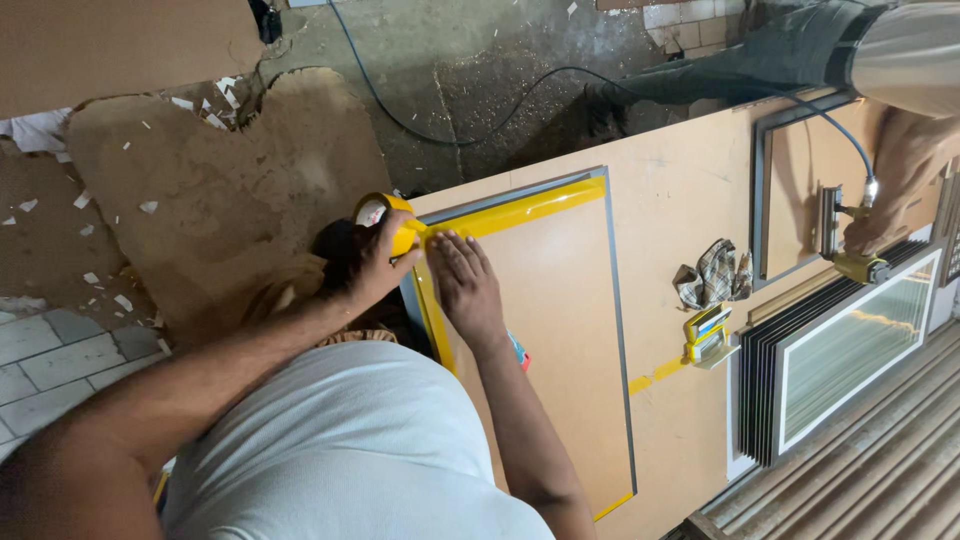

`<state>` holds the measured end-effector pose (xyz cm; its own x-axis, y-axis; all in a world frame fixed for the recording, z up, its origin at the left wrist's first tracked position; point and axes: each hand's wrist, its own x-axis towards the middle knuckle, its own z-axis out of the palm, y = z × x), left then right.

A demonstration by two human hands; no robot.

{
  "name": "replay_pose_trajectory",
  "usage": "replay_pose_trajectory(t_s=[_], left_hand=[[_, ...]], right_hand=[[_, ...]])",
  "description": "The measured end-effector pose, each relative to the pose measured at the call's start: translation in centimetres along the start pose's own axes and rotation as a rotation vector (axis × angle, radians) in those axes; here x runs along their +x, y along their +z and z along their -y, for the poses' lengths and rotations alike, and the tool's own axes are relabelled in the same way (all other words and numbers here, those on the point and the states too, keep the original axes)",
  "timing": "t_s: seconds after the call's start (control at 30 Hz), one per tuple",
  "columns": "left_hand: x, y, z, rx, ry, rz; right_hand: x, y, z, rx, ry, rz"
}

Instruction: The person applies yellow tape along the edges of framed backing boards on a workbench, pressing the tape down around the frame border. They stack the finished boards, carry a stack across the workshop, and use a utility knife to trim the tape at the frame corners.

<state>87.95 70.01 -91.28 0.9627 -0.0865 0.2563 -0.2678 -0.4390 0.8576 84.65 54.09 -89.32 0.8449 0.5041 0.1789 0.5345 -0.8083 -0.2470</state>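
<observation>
I'm mid-taping the frame back (pixel 545 330) on the table (pixel 670 180): my left hand (pixel 375 262) grips the yellow tape roll (pixel 385 215) at its corner, my right hand (pixel 465 285) lies open-fingered, flattening tape (pixel 520 208), so next, I judge, calls for pulling tape along the left edge.

tape roll (pixel 385 215) left of board (pixel 560 330)

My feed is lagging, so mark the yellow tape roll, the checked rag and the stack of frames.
yellow tape roll (pixel 392 215), head view, its outer rim.
checked rag (pixel 716 275), head view, its middle.
stack of frames (pixel 760 395), head view, dark stacked edges.
</observation>
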Motion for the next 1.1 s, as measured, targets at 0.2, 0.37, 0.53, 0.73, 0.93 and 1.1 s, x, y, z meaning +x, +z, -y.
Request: replay_pose_trajectory(t_s=[0.2,0.37,0.53,0.73,0.93,1.1], left_hand=[[0.5,0.7,-0.2,-0.078,-0.064,0.068],[0.8,0.8,0.2,-0.055,-0.169,0.076],[1.1,1.5,0.2,-0.058,-0.235,0.143],[0.6,1.7,0.9,-0.066,-0.216,0.142],[-0.3,2.7,2.4,-0.065,-0.143,0.083],[-1.4,2.6,3.1,0.223,-0.246,0.337]], right_hand=[[2.4,-0.7,-2.2,0.087,-0.079,-0.011],[3.5,-3.4,-7.8,-0.004,0.051,-0.013],[4.7,-6.9,-14.4,-0.185,0.181,-0.011],[4.9,-6.9,-16.7,-0.177,0.274,0.008],[2.6,-0.6,-10.1,0.072,0.209,0.104],[-0.6,4.0,-2.6,0.325,0.086,0.081]])
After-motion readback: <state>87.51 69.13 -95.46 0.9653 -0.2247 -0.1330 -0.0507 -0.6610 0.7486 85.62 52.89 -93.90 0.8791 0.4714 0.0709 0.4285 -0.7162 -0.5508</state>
